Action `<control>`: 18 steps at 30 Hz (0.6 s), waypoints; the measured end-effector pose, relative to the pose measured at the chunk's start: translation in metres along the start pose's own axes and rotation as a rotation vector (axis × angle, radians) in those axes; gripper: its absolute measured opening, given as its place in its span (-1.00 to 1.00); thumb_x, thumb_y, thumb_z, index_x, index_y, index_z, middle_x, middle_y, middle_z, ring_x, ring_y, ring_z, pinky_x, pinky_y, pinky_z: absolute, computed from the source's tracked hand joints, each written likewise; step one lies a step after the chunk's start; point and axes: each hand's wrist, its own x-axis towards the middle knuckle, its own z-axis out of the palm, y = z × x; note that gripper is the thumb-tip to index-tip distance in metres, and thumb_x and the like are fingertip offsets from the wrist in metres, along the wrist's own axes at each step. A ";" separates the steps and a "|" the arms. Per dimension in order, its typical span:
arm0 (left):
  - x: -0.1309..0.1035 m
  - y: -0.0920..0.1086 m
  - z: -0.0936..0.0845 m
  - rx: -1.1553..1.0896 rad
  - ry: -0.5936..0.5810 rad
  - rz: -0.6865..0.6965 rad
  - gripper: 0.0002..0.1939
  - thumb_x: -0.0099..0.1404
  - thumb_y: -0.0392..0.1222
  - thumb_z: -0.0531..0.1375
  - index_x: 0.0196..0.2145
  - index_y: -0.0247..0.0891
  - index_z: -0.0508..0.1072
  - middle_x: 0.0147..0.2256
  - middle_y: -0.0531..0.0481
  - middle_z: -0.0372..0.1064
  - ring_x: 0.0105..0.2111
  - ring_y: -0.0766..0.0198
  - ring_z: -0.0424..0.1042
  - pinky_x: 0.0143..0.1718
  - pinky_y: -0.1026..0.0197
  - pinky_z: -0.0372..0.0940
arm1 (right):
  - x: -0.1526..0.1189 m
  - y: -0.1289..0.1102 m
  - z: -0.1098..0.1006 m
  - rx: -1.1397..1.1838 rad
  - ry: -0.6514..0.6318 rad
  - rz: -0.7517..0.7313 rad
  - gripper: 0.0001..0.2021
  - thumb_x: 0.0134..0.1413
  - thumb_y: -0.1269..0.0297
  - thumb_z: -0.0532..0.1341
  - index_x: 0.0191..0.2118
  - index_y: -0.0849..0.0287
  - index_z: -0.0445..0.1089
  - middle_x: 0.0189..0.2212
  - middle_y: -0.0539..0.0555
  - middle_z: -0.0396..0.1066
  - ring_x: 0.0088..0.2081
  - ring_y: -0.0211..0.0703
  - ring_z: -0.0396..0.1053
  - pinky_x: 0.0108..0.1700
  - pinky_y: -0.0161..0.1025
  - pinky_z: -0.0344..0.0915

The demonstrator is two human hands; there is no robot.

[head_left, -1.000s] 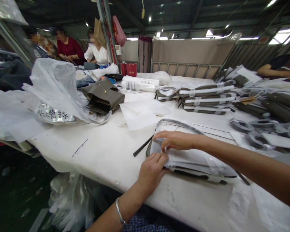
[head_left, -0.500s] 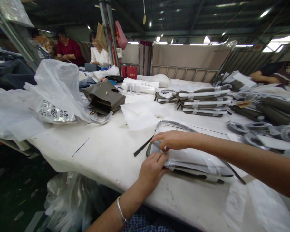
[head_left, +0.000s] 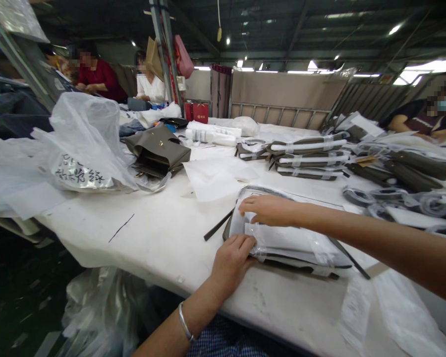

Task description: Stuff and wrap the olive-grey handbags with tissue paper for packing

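On the table in front of me lies a flat grey-green bag (head_left: 295,245), covered on top with white sheeting and clear plastic or tape. My left hand (head_left: 233,260), a silver bangle on its wrist, is closed over the bag's near left corner, with the thumb hidden. Over the bag's upper left part is my right hand (head_left: 265,209), its fingers stretched and slightly bent above the white wrapping; whether the fingertips touch it I cannot tell. A dark strap (head_left: 219,224) sticks out from the left side of the bag.
Wrapped bags are stacked (head_left: 308,157) behind, with coiled straps (head_left: 359,196) at the right. An unwrapped grey-green bag (head_left: 167,148) and a large clear plastic bag (head_left: 85,144) stand at the left. Loose white sheets (head_left: 213,181) lie mid-table. Co-workers are at the far left and right.
My right hand has lifted slightly and moved away from my left hand, its fingers straighter. My left hand keeps its hold on the corner. The view has shifted a little.
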 end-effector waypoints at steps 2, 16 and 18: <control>0.000 0.000 0.000 -0.002 -0.008 -0.005 -0.53 0.12 -0.24 0.40 -0.05 -0.14 0.34 -0.10 0.01 0.43 -0.07 0.11 0.40 -0.07 0.07 0.39 | -0.001 0.001 0.006 0.099 -0.032 0.092 -0.41 0.02 0.28 0.35 0.20 0.14 0.29 0.17 0.21 0.31 0.20 0.09 0.24 0.21 0.00 0.18; -0.006 -0.006 0.008 0.031 0.087 0.044 -0.43 0.19 -0.18 0.35 0.11 -0.19 0.27 -0.01 -0.13 0.44 0.01 0.08 0.43 0.04 0.01 0.39 | -0.015 0.027 0.068 0.371 0.179 0.078 -0.30 0.08 0.24 0.31 0.33 0.12 0.14 0.35 0.20 0.06 0.34 0.06 0.04 0.34 0.05 -0.05; -0.006 -0.006 0.007 0.089 0.090 0.067 -0.41 0.21 -0.18 0.34 0.16 -0.15 0.28 0.05 -0.13 0.41 0.02 0.08 0.42 0.04 0.02 0.40 | -0.015 0.024 0.069 0.391 0.205 0.108 -0.34 0.08 0.29 0.28 0.31 0.13 0.18 0.35 0.18 0.07 0.34 0.04 0.05 0.35 0.04 -0.04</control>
